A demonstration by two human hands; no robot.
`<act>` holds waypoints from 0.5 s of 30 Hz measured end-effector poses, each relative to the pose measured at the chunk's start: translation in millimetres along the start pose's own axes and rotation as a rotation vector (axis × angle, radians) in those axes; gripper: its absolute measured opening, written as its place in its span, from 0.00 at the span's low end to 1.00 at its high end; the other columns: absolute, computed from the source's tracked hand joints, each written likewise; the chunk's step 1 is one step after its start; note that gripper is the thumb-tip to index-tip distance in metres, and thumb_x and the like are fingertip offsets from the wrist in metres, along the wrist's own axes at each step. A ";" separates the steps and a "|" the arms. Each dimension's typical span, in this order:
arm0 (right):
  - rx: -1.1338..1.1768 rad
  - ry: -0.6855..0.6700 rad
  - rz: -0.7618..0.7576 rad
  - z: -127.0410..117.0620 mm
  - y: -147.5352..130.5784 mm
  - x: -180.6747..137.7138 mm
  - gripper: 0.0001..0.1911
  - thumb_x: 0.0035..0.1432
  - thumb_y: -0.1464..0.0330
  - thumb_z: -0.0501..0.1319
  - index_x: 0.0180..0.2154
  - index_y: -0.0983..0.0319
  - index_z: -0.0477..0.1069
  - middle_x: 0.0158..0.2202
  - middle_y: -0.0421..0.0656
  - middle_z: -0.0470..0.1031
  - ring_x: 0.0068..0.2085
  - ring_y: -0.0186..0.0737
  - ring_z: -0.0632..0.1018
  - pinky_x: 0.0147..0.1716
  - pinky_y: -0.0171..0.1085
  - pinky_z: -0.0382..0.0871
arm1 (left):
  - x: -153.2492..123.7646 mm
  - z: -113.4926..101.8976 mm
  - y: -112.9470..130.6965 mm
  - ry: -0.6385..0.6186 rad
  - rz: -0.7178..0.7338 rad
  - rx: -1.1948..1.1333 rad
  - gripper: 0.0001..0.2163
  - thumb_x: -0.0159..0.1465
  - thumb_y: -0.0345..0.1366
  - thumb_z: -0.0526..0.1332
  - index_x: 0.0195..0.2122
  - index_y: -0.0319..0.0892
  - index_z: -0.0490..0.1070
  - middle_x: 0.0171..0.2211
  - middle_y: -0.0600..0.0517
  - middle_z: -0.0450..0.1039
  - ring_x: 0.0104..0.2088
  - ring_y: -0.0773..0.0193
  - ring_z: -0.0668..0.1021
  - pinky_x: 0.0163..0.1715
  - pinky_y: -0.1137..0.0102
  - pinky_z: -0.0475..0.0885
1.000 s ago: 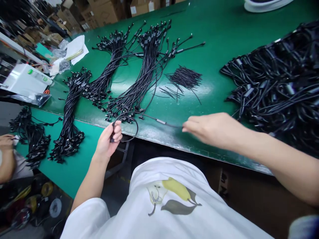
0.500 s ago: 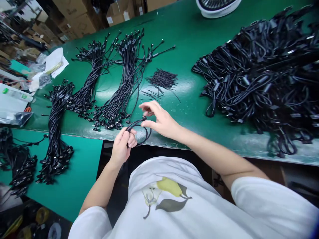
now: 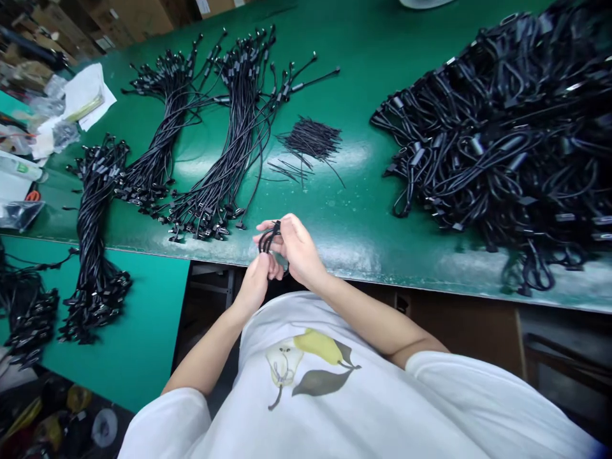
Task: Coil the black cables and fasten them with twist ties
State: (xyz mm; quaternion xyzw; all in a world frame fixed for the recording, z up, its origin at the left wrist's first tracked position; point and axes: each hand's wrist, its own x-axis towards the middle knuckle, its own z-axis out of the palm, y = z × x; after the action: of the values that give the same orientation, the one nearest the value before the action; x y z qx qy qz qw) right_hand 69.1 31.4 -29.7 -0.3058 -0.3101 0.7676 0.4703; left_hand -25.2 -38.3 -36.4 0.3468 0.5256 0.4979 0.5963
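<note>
A coiled black cable (image 3: pixel 268 238) is held in front of my body, at the near edge of the green table. Closed round the lower part of the coil is my left hand (image 3: pixel 261 275). My right hand (image 3: pixel 297 247) has its fingers wrapped on the upper right part of the same coil, and they hide some of it. Beyond the hands lies a small heap of thin black ties (image 3: pixel 313 139). Left of it, bundles of straight black cables (image 3: pixel 234 127) are laid out, with connectors at their ends.
A large pile of coiled black cables (image 3: pixel 482 146) covers the right of the green table (image 3: pixel 354 236). Another cable bundle (image 3: pixel 95 236) hangs over onto a lower green surface (image 3: pixel 148 299) at left. Papers (image 3: pixel 88 95) and plastic bags lie at the far left.
My right hand has come in from beside the coil and closed on it. The loop is gathered tighter, and my left hand has shifted slightly right.
</note>
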 end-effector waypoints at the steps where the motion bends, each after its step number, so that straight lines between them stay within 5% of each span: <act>1: 0.019 0.001 0.016 0.7 1.0 -1.8 0.25 0.57 0.42 0.57 0.38 0.56 0.58 0.36 0.38 0.71 0.31 0.31 0.75 0.32 0.33 0.71 | -0.8 -1.5 -6.3 0.002 0.009 0.051 0.25 0.62 0.60 0.55 0.22 0.43 0.58 0.21 0.56 0.58 0.25 0.65 0.66 0.31 0.67 0.63; 8: 0.032 -0.163 0.033 9.2 -2.7 -12.8 0.29 0.58 0.40 0.53 0.37 0.60 0.67 0.25 0.34 0.57 0.21 0.25 0.59 0.18 0.28 0.52 | -9.9 -6.0 -36.2 -0.004 -0.093 0.150 0.25 0.60 0.62 0.56 0.25 0.42 0.60 0.25 0.54 0.63 0.29 0.65 0.66 0.33 0.68 0.63; 11: 0.009 -0.147 0.064 8.6 -14.4 -9.9 0.31 0.56 0.37 0.52 0.36 0.59 0.66 0.25 0.34 0.55 0.19 0.24 0.53 0.16 0.28 0.45 | -12.6 1.5 -28.2 -0.080 -0.088 0.028 0.22 0.61 0.60 0.58 0.35 0.44 0.64 0.26 0.55 0.64 0.28 0.66 0.67 0.32 0.68 0.65; 15: -0.018 -0.147 0.125 5.3 -38.2 -4.2 0.34 0.54 0.35 0.49 0.34 0.60 0.65 0.25 0.35 0.58 0.19 0.24 0.55 0.15 0.29 0.48 | -10.1 8.5 -10.1 -0.222 -0.081 -0.111 0.19 0.64 0.53 0.60 0.46 0.47 0.60 0.25 0.59 0.61 0.24 0.69 0.65 0.27 0.71 0.63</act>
State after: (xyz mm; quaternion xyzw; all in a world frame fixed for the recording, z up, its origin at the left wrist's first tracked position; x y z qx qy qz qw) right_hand 86.9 40.5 3.4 -0.2713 -0.3310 0.8130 0.3948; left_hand -14.1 -49.7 -41.3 0.3447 0.4414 0.4602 0.6889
